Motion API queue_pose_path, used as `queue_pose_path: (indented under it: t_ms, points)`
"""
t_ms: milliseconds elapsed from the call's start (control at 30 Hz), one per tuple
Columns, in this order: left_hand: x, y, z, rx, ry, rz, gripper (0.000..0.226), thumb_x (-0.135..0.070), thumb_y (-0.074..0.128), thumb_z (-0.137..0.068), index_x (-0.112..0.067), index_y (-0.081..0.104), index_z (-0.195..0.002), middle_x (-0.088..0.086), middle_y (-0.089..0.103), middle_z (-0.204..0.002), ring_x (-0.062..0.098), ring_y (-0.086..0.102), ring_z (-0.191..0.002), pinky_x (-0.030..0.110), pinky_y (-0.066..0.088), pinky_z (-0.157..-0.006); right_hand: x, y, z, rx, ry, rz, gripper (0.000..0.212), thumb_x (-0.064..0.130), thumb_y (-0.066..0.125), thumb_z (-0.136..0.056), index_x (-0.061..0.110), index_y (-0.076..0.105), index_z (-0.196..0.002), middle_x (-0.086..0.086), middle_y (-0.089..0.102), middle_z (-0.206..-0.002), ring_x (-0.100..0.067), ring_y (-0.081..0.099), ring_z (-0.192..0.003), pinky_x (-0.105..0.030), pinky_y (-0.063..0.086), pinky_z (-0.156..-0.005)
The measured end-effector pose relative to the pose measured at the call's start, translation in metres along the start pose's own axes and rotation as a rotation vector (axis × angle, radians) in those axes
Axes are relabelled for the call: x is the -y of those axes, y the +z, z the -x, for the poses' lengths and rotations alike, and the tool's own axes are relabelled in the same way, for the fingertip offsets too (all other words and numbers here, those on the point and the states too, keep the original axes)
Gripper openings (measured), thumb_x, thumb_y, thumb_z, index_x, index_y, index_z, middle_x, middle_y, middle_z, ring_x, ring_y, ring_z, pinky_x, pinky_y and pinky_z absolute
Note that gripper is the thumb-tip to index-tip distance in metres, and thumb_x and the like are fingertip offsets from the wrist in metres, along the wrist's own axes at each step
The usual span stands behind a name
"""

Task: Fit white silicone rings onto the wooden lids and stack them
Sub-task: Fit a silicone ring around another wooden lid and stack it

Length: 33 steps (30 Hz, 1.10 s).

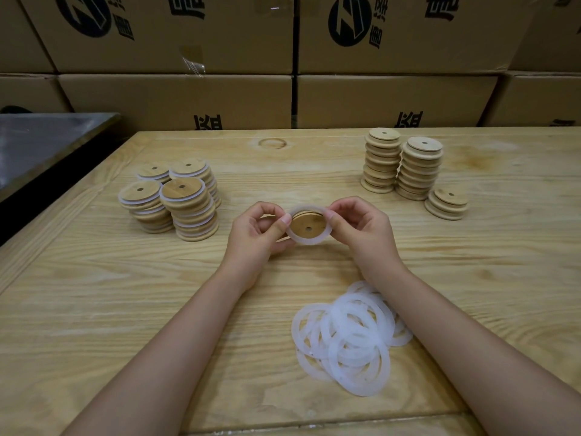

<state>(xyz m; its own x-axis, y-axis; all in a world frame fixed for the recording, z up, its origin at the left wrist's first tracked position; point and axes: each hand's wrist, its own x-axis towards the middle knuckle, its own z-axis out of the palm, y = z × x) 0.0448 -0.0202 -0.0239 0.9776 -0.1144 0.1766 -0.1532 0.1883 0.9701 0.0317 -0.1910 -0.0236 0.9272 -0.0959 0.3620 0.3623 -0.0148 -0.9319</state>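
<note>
A packing warehouse — stacked cardboard boxes point(176, 36) behind a wooden worktable point(94, 309).

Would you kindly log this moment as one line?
left hand: holds lid, pinches ring | right hand: pinches ring | ring: around lid

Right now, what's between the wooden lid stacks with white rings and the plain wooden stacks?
In the head view, bare wooden table; just nearer, the left hand and right hand hold a round wooden lid with a white silicone ring.
</note>
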Motion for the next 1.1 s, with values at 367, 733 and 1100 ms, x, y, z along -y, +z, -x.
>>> queue_pose_path:
  t_ms: [367,733,1100]
  points:
    - [0.0006,0.0015,-0.0001,0.015,0.003,0.007,0.014,0.0,0.055,-0.091,-0.011,0.054,-0.082,0.002,0.069,-0.069,0.012,0.068,-0.075,0.033,0.059,-0.071,0.0002,-0.0002,-0.0006,0.021,0.049,-0.011,0.018,0.003,0.06,-0.089,0.018,0.062,-0.079,0.009,0.067,-0.073,-0.006,0.063,-0.074,-0.023,0.051,-0.069]
    - [0.0025,0.0,-0.0006,0.02,-0.012,-0.022,0.016,0.002,0.055,-0.09,-0.01,0.054,-0.08,0.009,0.064,-0.078,0.016,0.066,-0.079,0.03,0.059,-0.072,-0.002,0.0015,-0.0016,0.009,0.126,-0.041,0.019,0.004,0.057,-0.091,0.017,0.061,-0.079,0.008,0.066,-0.07,-0.011,0.06,-0.073,-0.032,0.049,-0.073]
    - [0.001,0.0016,-0.0014,-0.006,-0.022,-0.046,0.019,0.004,0.051,-0.092,-0.009,0.052,-0.08,0.008,0.062,-0.074,0.01,0.066,-0.075,0.028,0.058,-0.069,-0.0012,-0.0002,-0.0007,0.058,0.158,-0.064,0.019,0.001,0.056,-0.092,0.014,0.06,-0.078,-0.001,0.062,-0.074,-0.022,0.055,-0.079,-0.041,0.046,-0.078]
